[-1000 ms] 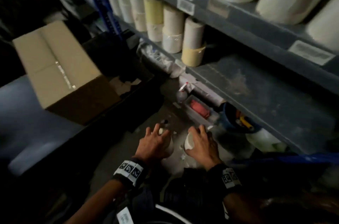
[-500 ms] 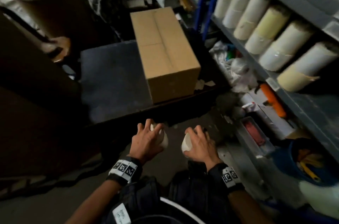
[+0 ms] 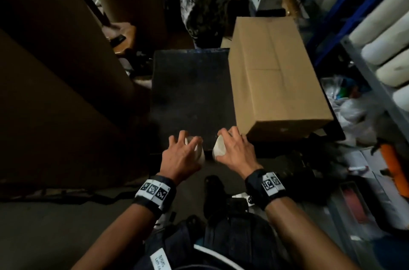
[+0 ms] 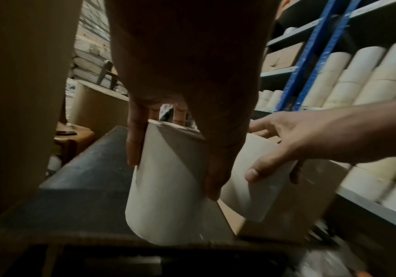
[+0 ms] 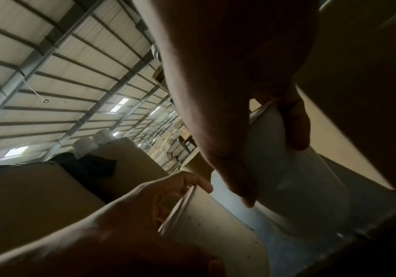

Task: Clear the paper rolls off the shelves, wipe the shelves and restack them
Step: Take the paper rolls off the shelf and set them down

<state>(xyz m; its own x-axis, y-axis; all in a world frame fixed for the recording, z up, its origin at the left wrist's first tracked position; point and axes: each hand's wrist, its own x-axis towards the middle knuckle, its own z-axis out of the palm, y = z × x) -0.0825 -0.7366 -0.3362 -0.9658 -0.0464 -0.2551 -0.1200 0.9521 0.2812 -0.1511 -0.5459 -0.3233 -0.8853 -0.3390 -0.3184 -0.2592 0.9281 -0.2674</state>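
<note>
The shelved cream paper rolls (image 3: 385,48) run off the head view's right edge, motion-blurred. The left hand (image 3: 180,156) covers most of its white paper roll (image 3: 199,150). Floor clutter stays too dim to identify.

Dark platform (image 3: 190,97) bears cardboard box (image 3: 274,75); shelf (image 3: 376,84) carries paper rolls (image 3: 385,50).

Both forearms reach forward, left hand (image 3: 180,154) and right hand (image 3: 235,151) each in a curled grip.

Both hands' paper rolls (image 3: 198,150) now up from the floor by the shelves to the dark platform's (image 3: 190,92) near edge.
</note>
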